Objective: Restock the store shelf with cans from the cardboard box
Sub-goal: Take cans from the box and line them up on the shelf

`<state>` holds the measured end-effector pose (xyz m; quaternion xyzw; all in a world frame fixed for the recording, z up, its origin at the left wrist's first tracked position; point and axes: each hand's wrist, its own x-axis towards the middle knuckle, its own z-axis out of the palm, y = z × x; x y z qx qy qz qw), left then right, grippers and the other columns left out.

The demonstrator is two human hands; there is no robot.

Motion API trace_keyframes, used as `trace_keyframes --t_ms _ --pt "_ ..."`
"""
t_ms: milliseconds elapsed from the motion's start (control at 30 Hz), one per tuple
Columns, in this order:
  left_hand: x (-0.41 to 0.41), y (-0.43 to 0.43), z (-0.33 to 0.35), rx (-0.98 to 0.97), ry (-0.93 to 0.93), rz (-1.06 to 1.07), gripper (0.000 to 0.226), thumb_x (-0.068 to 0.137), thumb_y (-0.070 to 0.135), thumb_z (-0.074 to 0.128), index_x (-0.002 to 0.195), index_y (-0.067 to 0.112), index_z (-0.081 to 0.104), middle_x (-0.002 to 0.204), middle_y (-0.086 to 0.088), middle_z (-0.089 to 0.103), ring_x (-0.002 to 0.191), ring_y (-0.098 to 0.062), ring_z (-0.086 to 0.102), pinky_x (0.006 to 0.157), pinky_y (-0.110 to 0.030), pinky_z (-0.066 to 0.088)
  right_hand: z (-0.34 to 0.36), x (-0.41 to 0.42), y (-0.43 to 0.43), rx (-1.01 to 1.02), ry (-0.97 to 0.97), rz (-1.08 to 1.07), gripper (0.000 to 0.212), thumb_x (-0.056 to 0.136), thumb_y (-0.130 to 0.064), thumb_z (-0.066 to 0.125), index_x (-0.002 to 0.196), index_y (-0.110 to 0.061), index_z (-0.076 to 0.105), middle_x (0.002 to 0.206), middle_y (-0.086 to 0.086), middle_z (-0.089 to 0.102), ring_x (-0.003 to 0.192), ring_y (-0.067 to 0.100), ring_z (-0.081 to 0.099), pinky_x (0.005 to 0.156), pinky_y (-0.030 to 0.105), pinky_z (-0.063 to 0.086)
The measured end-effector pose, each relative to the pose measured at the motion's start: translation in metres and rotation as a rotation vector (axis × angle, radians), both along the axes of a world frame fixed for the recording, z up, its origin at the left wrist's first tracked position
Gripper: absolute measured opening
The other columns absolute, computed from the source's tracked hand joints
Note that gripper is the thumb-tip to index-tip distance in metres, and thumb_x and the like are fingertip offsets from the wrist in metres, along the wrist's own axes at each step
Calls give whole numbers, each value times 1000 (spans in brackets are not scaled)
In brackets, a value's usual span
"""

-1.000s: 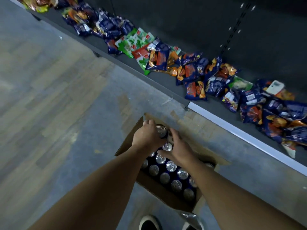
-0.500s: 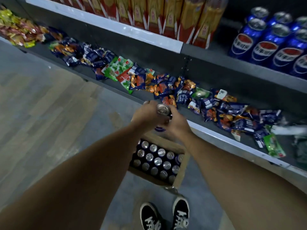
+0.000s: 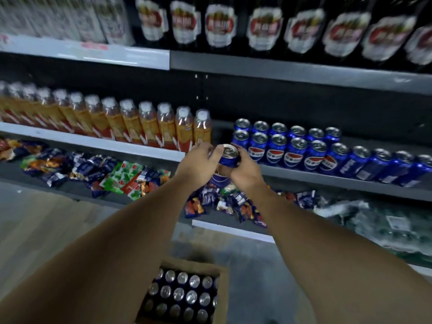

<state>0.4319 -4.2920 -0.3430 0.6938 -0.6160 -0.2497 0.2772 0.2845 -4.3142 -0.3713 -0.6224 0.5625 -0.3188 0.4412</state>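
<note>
As my left hand (image 3: 198,163) and right hand (image 3: 245,170) together grip one blue can (image 3: 230,157), upright at frame centre, I judge the shelf (image 3: 327,181) gap left of the stocked cans (image 3: 294,150) lies straight beyond it, nearer the right hand. The cardboard box (image 3: 223,288) sits bottom centre.

L hand (image 3: 198,163) & R hand (image 3: 246,170) gripping blue can (image 3: 230,157), near shelf cans (image 3: 295,153), box (image 3: 224,291) below

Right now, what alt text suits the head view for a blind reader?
The left hand and right hand grip a blue soda can before a shelf of Pepsi cans. Orange drink bottles stand left; a cardboard box of cans sits below.
</note>
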Motion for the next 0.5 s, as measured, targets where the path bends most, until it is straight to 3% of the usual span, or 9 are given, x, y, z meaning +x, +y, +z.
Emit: trace_keyframes --t_ms 267,367,500 --pt "-123 -67 45 -55 -38 -55 43 104 47 34 126 17 55 126 -7 55 113 -28 57 97 -42 45 58 -131 -61 -95 57 -138 64 74 -49 82 125 -26 53 111 -8 64 99 13 61 81 28 47" --pt "-177 -95 50 -79 -38 -74 40 105 43 35 128 16 55 127 -6 54 111 -26 56 93 -38 44 69 -182 -85 -116 47 -170 63 72 -50 82 123 -26 53 107 -9 65 97 10 62 76 23 46" --pt "-242 -132 53 -79 -99 -116 46 105 41 37 139 13 48 136 -9 50 116 -29 56 97 -42 45 77 -249 -119 -109 88 -201 62 69 -55 81 118 -26 55 104 -8 67 94 12 64 78 33 55"
